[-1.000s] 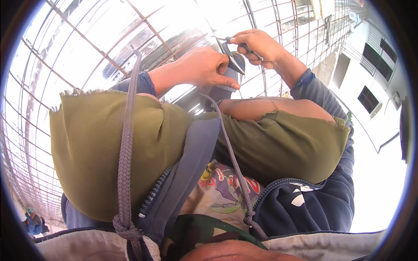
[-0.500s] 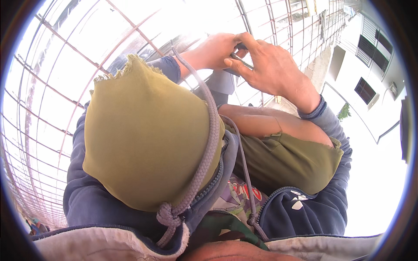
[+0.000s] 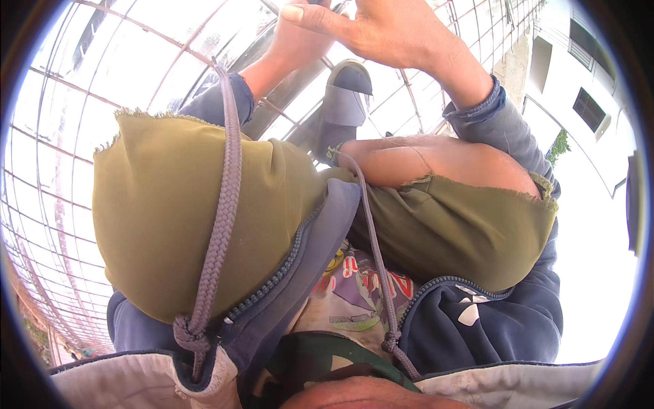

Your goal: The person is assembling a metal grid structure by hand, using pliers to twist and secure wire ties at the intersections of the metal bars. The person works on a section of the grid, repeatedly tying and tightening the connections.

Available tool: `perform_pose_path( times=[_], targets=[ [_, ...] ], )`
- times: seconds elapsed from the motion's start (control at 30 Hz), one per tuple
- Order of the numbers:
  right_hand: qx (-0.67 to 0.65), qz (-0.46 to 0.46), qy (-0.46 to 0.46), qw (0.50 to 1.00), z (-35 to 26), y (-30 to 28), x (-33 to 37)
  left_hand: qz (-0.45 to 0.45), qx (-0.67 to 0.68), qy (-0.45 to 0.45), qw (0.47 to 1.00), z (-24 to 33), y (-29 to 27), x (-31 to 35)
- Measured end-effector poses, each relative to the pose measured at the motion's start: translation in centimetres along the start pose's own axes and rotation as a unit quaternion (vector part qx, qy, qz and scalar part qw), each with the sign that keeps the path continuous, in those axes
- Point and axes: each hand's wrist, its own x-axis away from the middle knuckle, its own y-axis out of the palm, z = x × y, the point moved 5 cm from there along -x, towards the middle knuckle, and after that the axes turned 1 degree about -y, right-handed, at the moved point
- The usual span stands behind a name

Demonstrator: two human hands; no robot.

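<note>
Both hands are at the top edge, partly cut off by it. My left hand is curled, its fingers hidden behind the right hand. My right hand reaches in from the right, its thumb stretched across the left hand and its fingers running out of the picture. A sliver of something dark shows between them at the very edge, too little to name. Under and around the hands runs a mesh of thin rusty steel bars.
My foot in a grey-strapped shoe stands on the mesh beyond my bent knees in olive trousers. A grey hood cord hangs across the left knee. At the right stands a white building with dark windows.
Both hands have moved up to the top edge, with the right thumb now over the left hand. The dark bar-like thing between them has mostly left view. The shoe has come into sight.
</note>
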Motion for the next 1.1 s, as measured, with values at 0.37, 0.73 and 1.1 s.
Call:
perform_pose_path(
  times=[0.37,0.73,1.1],
  targets=[
    [-0.199,0.29,-0.107,0.93,1.9,6.7,-7.1,0.024,0.058,0.066,0.996,-5.1,-2.7,-0.5],
    [-0.538,-0.396,-0.058,0.742,-0.9,4.0,-5.2,-0.203,0.0,-0.004,0.979,-3.2,-8.3,-0.3],
    [-0.274,0.183,-0.041,0.943,-1.2,5.3,-4.5,0.128,-0.021,0.046,0.99,-3.4,-5.5,2.5]
  ],
)
